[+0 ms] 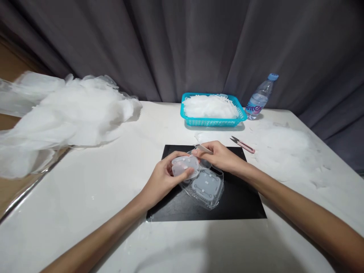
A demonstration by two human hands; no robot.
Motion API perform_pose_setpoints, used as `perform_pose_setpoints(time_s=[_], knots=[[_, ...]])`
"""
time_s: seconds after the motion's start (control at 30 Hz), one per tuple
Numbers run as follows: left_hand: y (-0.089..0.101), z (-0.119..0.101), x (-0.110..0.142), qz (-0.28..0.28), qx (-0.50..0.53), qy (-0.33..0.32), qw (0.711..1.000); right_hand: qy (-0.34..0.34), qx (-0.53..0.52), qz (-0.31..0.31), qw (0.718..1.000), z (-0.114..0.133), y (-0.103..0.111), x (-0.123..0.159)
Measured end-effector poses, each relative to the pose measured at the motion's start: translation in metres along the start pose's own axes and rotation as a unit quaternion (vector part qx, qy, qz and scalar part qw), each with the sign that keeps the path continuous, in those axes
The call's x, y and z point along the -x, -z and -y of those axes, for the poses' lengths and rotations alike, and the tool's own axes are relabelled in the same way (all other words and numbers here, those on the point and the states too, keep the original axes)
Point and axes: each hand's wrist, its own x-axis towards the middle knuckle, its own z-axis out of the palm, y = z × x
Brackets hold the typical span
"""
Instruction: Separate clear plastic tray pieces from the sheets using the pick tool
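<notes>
Over a black mat [173, 208], my left hand [165, 172] is closed on a translucent white moulded plastic piece [182, 167], with the thumb on its face. My right hand [218, 155] pinches a thin pale strip [204, 148] of plastic just beyond that piece, at its upper right edge. Whether the strip is joined to the piece I cannot tell. Below my hands lies a second moulded piece with rounded corners [206, 184], surrounded by clear plastic film [212, 204]. My fingers hide part of the held piece.
A turquoise basket [213, 122] full of white pieces stands at the back, beside a tilted-looking water bottle [258, 98]. Pink-handled thread snips [243, 145] lie right of the mat. White plastic pieces heap at the left [76, 110]; whitish scraps [290, 151] spread at the right.
</notes>
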Motion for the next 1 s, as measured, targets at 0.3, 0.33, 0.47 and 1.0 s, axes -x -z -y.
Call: perform_pose_setpoints(time_s=[0.3,0.33,0.47,1.0], knots=[[-0.002,-0.002,0.001,0.003,-0.049,-0.028,0.998,0.075,-0.017,0.107,0.991,0.009,0.016,-0.001],[-0.003,-0.004,0.001,-0.006,-0.055,-0.035,0.998,0.080,-0.014,0.116,0.990,0.010,0.016,-0.001],[-0.003,-0.007,-0.001,-0.037,-0.107,-0.065,0.992,0.068,-0.006,0.126,0.990,0.012,0.017,-0.001],[-0.003,-0.003,0.013,-0.057,-0.206,-0.129,0.968,0.049,0.308,-0.005,0.950,0.003,0.016,-0.004]])
